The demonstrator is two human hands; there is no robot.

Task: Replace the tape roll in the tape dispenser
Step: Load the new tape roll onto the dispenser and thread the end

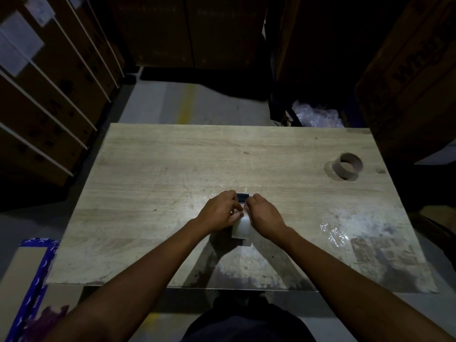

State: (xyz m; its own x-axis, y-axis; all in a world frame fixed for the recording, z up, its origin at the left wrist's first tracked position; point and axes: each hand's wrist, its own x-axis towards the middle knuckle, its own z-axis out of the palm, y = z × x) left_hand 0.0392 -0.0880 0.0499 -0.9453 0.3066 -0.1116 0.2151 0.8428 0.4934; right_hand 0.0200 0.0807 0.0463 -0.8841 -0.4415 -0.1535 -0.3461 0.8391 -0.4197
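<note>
A dark tape dispenser (242, 196) stands near the middle of the wooden table (160, 169), with a clear tape roll (242, 230) mounted on its near end. My left hand (219, 212) and my right hand (265, 214) close in on it from both sides, fingers pinched at the tape between the roll and the dispenser's far end. The dispenser's body is mostly hidden by my hands. An empty brown cardboard core (347, 166) lies on its side at the table's far right.
A crumpled scrap of clear film (333, 233) lies on the table to the right. Stacked cardboard boxes (49, 95) line the left side, with more boxes (407, 77) at the right. A blue-edged carton (32, 272) sits on the floor at the lower left.
</note>
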